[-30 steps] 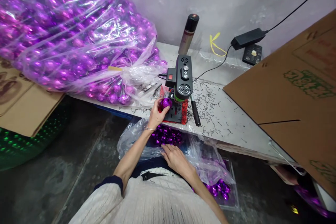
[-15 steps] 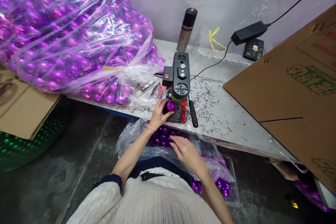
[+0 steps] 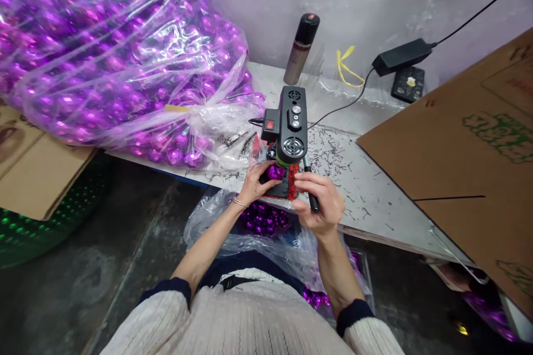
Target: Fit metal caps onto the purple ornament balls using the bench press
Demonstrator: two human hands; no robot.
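Note:
My left hand (image 3: 255,184) pinches a shiny purple bauble (image 3: 275,172) between thumb and fingers. It holds the bauble under the head of a small black bench machine (image 3: 293,122), above the machine's dark base (image 3: 278,189). At the machine's right side, my right hand (image 3: 320,202) is at the black lever handle (image 3: 313,203). Its fingers reach across the handle while the thumb stays apart, so the grip is not closed. More purple baubles (image 3: 264,218) lie in a clear plastic bag (image 3: 208,216) below the table edge, in front of my body.
A big clear bag of purple baubles (image 3: 125,61) fills the table's left side. Behind the machine stands a spray can (image 3: 301,49). A power adapter (image 3: 403,56) and its cable lie at the back. Small dark bits litter the table (image 3: 375,177). A cardboard box (image 3: 466,138) juts in from the right.
My right hand has moved up and right from over the bag of baubles to the lever handle. The left hand still holds the bauble under the machine head. The view has shifted slightly.

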